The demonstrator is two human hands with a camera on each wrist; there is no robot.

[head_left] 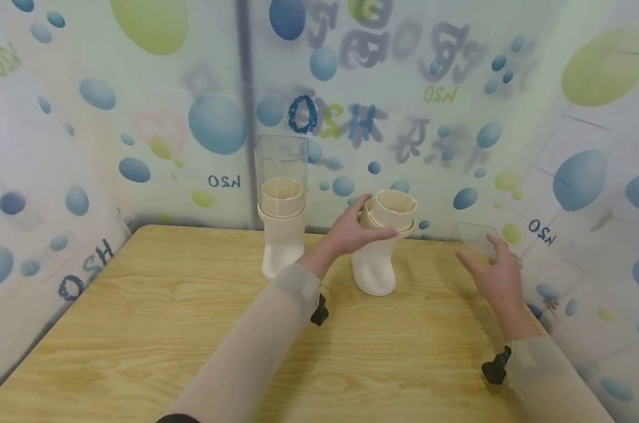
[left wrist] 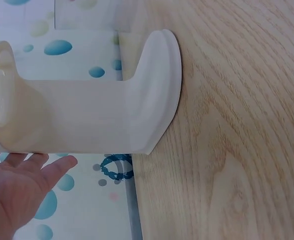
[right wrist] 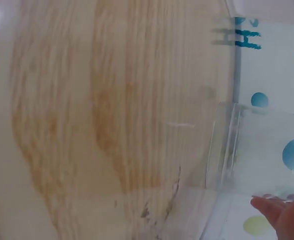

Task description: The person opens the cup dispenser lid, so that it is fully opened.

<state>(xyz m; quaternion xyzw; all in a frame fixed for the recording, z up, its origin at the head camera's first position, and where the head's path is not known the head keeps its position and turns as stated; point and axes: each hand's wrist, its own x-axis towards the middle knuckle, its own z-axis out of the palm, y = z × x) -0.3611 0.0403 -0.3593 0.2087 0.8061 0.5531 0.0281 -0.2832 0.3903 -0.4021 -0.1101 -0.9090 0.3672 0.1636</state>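
A cream, boot-shaped dispenser base [head_left: 373,267] stands on the table, with a round collar and inner ring at its top. My left hand [head_left: 353,229] grips it just below the rim, thumb in front and fingers behind. Seen from the left wrist, the base lies sideways across the view. My right hand [head_left: 499,279] is at the right, holding a clear plastic container [head_left: 475,236] between thumb and fingers; much of its outline is hard to make out. The right wrist view shows that container's edge [right wrist: 231,145] beside the thumb.
Left of these stands a matching cream base [head_left: 282,238] with a tall clear container [head_left: 281,158] upright on it. The wood-grain table [head_left: 192,305] ends at a printed curtain [head_left: 219,123] behind, with further panels at both sides.
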